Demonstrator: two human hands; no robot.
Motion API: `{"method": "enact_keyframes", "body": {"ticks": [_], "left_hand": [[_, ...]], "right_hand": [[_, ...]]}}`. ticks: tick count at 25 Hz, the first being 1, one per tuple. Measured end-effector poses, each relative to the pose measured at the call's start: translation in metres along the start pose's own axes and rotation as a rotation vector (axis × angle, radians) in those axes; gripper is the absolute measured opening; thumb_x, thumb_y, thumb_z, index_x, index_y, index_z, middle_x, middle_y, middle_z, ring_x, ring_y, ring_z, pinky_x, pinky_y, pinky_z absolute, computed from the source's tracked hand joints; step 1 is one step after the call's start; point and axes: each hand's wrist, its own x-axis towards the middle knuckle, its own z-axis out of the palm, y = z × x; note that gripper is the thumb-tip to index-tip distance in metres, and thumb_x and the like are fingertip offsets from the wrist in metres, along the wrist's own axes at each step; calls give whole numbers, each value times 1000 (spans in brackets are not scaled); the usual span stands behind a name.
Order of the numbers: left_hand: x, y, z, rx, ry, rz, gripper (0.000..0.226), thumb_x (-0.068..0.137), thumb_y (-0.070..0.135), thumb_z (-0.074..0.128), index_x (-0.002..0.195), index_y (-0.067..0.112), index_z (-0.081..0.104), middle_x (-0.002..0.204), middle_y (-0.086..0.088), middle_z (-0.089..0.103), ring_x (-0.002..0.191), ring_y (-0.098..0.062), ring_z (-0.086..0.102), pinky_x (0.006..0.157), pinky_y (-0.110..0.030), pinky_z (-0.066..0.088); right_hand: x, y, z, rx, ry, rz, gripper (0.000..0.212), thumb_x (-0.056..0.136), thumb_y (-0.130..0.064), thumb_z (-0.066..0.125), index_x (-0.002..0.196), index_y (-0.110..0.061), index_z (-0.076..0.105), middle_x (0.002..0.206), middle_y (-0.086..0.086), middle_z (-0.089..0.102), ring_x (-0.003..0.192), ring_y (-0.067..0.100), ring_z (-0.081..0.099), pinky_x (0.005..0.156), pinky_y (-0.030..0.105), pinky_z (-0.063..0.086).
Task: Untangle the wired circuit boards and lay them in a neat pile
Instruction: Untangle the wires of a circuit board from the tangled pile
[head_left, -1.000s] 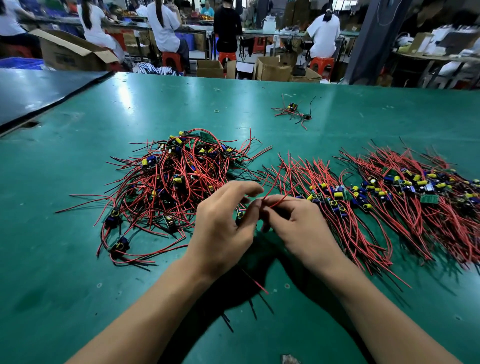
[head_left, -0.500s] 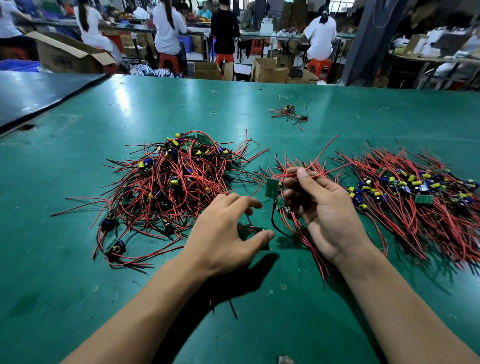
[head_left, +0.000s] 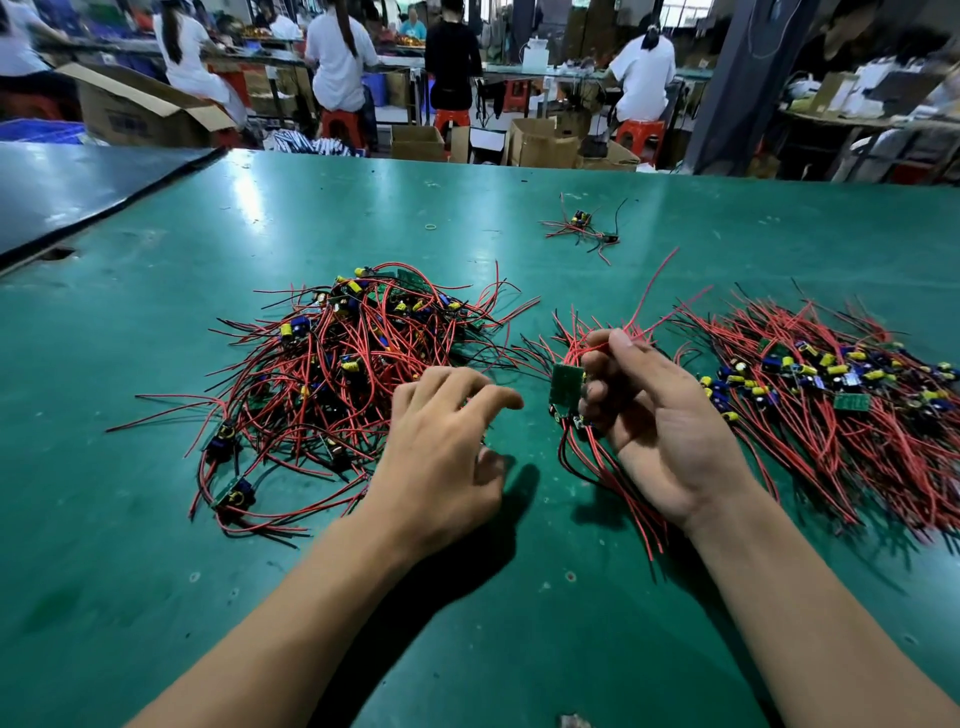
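Green rectangular circuit board, likely featherlight on floppy red leads, hangs pinched in the right hand at three o'clock of the tangled red-wired heap, left hand slack and empty, so board edges look the safest hold.

Hands now apart, board aloft

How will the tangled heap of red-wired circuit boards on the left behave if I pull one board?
Likely drags neighbours along: wires in the tangled heap interloop. Wires probably floppy; those on the green circuit board in the right hand droop. Probably light: a pinch holds it.
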Motion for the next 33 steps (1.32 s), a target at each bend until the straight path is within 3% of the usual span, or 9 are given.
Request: {"method": "enact_keyframes", "body": {"ticks": [3,5,8,11,15,19,25,30,33], "left_hand": [[-1,13,-1,-411,115,-74,39,74,6,55,111,11,66,100,8,66,94,-7,58,87,-21,43],[-2,22,0,-649,164,-153,33,84,10,56,116,11,65,99,11,70,89,0,64,84,-17,47],[-3,33,3,-816,184,-221,31,88,20,72,115,11,62,98,4,74,90,-9,71,84,-30,56],[-2,35,4,-895,206,-326,26,85,15,74,106,10,59,89,-4,75,83,-18,73,79,-36,57],[1,29,4,-1057,132,-392,18,91,16,65,105,4,62,90,-14,74,71,-29,71,69,-38,57],[6,20,9,-1385,-120,-572,37,85,28,51,102,-1,68,80,-19,71,56,-28,59,59,-32,45],[9,20,19,-1527,-413,-587,33,73,28,44,72,11,73,52,-12,57,42,-24,52,48,-24,46],[1,26,18,-1440,-410,-599,31,86,32,53,78,7,69,60,-16,62,46,-25,55,51,-27,44],[-2,27,18,-1384,-326,-571,23,98,14,48,85,2,64,68,-18,67,49,-24,59,54,-28,46]], "right_hand": [[-3,5,2,-62,-86,-18,14,79,-17,68,88,-7,69,75,8,72,55,12,61,55,19,52],[-3,9,3,-107,-124,-50,17,78,-15,69,92,-5,68,78,11,73,56,14,63,56,21,52],[-3,13,4,-147,-157,-76,12,74,-17,74,85,-13,76,81,12,75,65,14,67,61,21,54],[-3,13,2,-245,-146,-125,9,72,-22,77,80,-19,78,80,8,75,63,12,67,61,19,53],[-4,13,2,-415,-116,-237,12,72,-27,78,80,-18,76,71,1,70,56,10,58,57,18,49],[-5,14,1,-640,-53,-296,15,83,-30,72,81,-15,72,57,-9,55,53,9,44,51,16,39],[0,18,-1,-458,-72,4,23,76,-41,73,68,-19,72,49,-1,44,47,17,39,49,24,32],[1,23,-6,-476,-127,23,26,77,-39,74,61,-22,63,50,-2,44,40,10,39,45,20,32],[0,24,-9,-481,-175,39,25,76,-41,75,74,-18,66,58,4,52,43,12,45,42,20,37]]}}
